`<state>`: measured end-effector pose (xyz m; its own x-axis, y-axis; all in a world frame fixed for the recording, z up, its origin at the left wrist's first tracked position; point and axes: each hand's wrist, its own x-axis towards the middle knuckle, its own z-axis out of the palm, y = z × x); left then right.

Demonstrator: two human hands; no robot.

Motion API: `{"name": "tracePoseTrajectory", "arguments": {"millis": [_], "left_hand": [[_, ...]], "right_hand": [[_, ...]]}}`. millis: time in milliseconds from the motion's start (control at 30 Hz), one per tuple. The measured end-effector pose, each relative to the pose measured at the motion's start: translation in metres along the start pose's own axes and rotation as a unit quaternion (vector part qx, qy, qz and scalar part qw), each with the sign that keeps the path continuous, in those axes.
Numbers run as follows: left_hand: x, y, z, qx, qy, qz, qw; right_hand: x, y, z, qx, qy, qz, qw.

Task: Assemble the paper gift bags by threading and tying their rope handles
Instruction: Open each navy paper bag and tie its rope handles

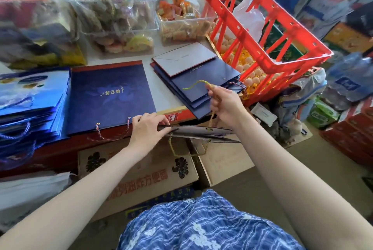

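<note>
Desk (161,96) surface carries a red crate (262,27) at the right, clear bins of sweets (113,7) at the back, a large navy bag (111,96) lying flat and a stack of smaller navy bags (193,80). At the desk's near edge, the left hand (147,128) holds a flattened navy gift bag (201,131), fingers pinching its rim. The right hand (226,106) is above it, fingers clamped on a gold rope (196,84) that rises from the bag.

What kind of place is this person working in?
Probably a shop's stockroom or packing corner: clear tubs of wrapped snacks, a red crate, printed cartons and piles of flat gift bags crowd it.
</note>
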<state>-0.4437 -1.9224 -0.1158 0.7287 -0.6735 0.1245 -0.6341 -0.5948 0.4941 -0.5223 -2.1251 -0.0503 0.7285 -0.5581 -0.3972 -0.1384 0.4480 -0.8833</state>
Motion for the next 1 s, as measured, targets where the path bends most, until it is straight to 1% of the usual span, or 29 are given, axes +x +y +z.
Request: {"name": "tracePoseTrajectory", "arguments": {"millis": [133, 233, 333, 400, 433, 467, 500, 533, 567, 633, 667, 700, 733, 767, 800, 867, 967, 1000], "left_hand": [[0.014, 0.010, 0.000, 0.012, 0.017, -0.041, 0.999], [0.025, 0.014, -0.004, 0.025, 0.021, -0.072, 0.997], [0.033, 0.017, -0.008, 0.024, -0.005, -0.105, 0.994], [0.035, 0.019, -0.008, 0.042, -0.030, -0.110, 0.993], [0.035, 0.020, -0.008, 0.052, -0.041, -0.109, 0.992], [0.035, 0.022, -0.006, 0.060, -0.046, -0.105, 0.992], [0.034, 0.023, -0.005, 0.064, -0.048, -0.098, 0.992], [0.033, 0.024, -0.003, 0.065, -0.048, -0.090, 0.993], [0.031, 0.025, -0.003, 0.064, -0.050, -0.085, 0.993], [0.028, 0.023, -0.002, 0.067, -0.057, -0.087, 0.992], [0.027, 0.021, -0.002, 0.069, -0.059, -0.092, 0.992], [0.025, 0.019, -0.003, 0.070, -0.061, -0.098, 0.991], [0.025, 0.017, -0.004, 0.069, -0.059, -0.101, 0.991], [0.024, 0.015, -0.006, 0.068, -0.061, -0.102, 0.991], [0.022, 0.013, -0.007, 0.069, -0.068, -0.101, 0.990], [0.017, 0.009, -0.011, 0.052, -0.100, -0.100, 0.989], [0.008, 0.004, -0.029, -0.108, -0.140, -0.134, 0.975], [0.007, 0.005, -0.035, -0.137, -0.146, -0.133, 0.971]], "right_hand": [[0.013, -0.061, 0.002, 0.011, 0.068, -0.099, 0.993], [0.016, -0.096, 0.006, 0.024, 0.069, -0.148, 0.986], [0.010, -0.121, 0.012, 0.048, 0.046, -0.182, 0.981], [0.010, -0.130, 0.018, -0.003, 0.033, -0.217, 0.976], [0.010, -0.128, 0.022, -0.075, 0.035, -0.239, 0.968], [0.010, -0.122, 0.026, -0.183, 0.037, -0.253, 0.949], [0.011, -0.110, 0.030, -0.306, 0.020, -0.248, 0.919], [0.011, -0.094, 0.033, -0.411, -0.021, -0.220, 0.884], [0.012, -0.074, 0.033, -0.490, -0.073, -0.176, 0.850], [0.012, -0.035, 0.032, -0.587, -0.162, -0.098, 0.787], [0.010, -0.017, 0.031, -0.630, -0.195, -0.085, 0.747], [0.009, -0.001, 0.030, -0.669, -0.216, -0.091, 0.706], [0.007, 0.010, 0.029, -0.694, -0.224, -0.111, 0.675], [0.006, 0.019, 0.028, -0.706, -0.215, -0.137, 0.661], [0.005, 0.024, 0.027, -0.706, -0.201, -0.163, 0.659], [0.007, 0.033, 0.023, -0.683, -0.186, -0.200, 0.678], [0.005, 0.039, 0.013, -0.621, -0.194, -0.210, 0.730], [0.002, 0.039, 0.010, -0.595, -0.196, -0.207, 0.751]]}}
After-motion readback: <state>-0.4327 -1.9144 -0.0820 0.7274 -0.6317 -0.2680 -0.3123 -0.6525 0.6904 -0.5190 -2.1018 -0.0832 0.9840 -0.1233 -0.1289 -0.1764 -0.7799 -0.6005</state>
